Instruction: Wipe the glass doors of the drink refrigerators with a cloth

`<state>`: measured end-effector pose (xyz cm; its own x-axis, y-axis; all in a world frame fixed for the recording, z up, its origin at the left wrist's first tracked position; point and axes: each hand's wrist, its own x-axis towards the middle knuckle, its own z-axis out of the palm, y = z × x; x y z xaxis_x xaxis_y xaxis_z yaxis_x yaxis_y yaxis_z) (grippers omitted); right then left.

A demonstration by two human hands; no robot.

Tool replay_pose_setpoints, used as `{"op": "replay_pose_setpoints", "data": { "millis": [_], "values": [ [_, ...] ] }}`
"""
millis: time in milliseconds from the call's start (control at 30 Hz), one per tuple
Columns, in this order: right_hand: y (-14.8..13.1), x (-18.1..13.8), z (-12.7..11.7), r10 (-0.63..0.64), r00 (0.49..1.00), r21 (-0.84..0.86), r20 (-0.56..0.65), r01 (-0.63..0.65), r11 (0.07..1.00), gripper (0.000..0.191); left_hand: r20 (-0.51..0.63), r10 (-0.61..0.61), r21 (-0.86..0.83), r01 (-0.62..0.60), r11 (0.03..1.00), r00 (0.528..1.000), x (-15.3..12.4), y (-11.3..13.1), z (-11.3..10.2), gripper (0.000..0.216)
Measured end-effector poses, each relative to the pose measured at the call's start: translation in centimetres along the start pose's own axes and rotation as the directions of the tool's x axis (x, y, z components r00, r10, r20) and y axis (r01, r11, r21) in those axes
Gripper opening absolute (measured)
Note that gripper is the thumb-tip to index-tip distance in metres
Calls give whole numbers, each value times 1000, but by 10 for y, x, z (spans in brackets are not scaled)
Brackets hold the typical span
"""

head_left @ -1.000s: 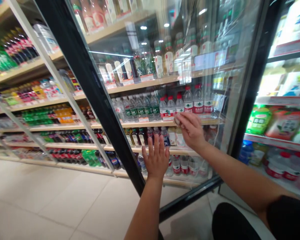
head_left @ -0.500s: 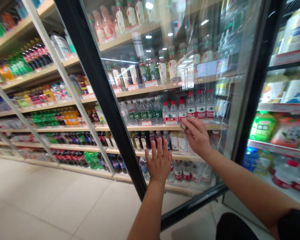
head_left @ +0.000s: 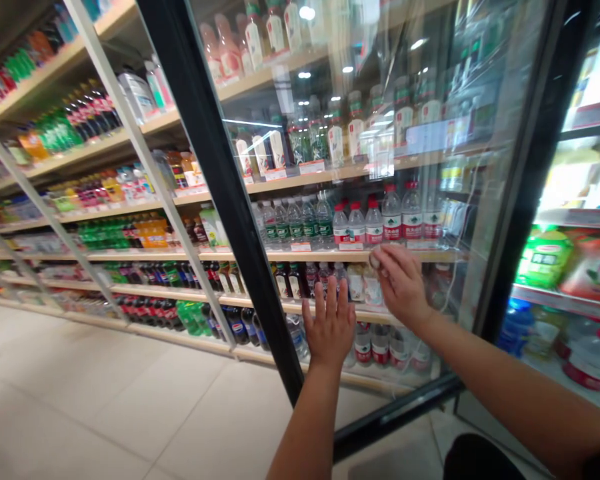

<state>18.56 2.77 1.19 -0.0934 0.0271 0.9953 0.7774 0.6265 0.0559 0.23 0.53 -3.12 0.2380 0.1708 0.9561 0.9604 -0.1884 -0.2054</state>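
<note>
A glass cooler door (head_left: 300,90) in a black frame (head_left: 211,143) stands swung open at an angle in front of me. My left hand (head_left: 329,327) lies flat against the lower part of the pane, its fingers spread and holding nothing. To its right and a little higher, my right hand (head_left: 404,285) is closed at the glass. Its fingertips pinch a small, pale, roundish thing (head_left: 375,259), mostly covered by the fingers; its kind is unclear. Bottles of water with red caps (head_left: 373,225) show through the pane just above the right hand.
Behind the glass and to the left run wooden shelves (head_left: 147,289) of bottled drinks, with white uprights (head_left: 145,157). At the right is the cooler's lit inside, with a green-labelled pack (head_left: 545,257) on a rack. Pale floor tiles (head_left: 115,393) lie below left.
The view has swung slightly, so the scene sits further right. My right hand is a touch lower against the bottles behind the glass. The left hand keeps its spread pose.
</note>
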Motion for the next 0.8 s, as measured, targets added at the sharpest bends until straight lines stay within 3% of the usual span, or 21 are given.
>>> {"op": "replay_pose_setpoints", "data": {
  "millis": [133,200,300,400,467,533,600,733,800],
  "values": [
    [-13,-27,1,-184,971,59,153,177,982,60,11,6,2,-6,1000,1000,-1,0,0,65],
    [-9,-10,-1,-144,980,52,134,138,989,58,6,11,6,-11,1000,1000,-2,-1,0,65],
    [2,22,-1,-7,1000,25,-2,7,1000,55,-7,13,9,-13,1000,1000,-1,-1,1,66],
    [5,11,1,4,999,19,-38,-3,1000,59,-9,11,7,-11,1000,1000,-1,-1,1,65],
    [2,-18,2,-85,996,10,34,84,996,61,-14,13,9,-13,1000,1000,-1,-1,1,64],
    [2,-40,2,-229,961,42,157,226,973,58,-11,15,11,-15,1000,1000,0,-1,0,63],
    [8,-39,-1,-287,936,59,206,281,958,57,-8,16,12,-16,1000,1000,0,-1,0,63],
    [28,5,-4,-112,994,18,18,111,994,61,-10,8,16,-8,1000,1000,0,-1,0,65],
    [29,9,-2,-20,998,-2,-56,20,1000,61,8,7,14,-7,1000,1000,0,-1,-1,65]
  ]
}}
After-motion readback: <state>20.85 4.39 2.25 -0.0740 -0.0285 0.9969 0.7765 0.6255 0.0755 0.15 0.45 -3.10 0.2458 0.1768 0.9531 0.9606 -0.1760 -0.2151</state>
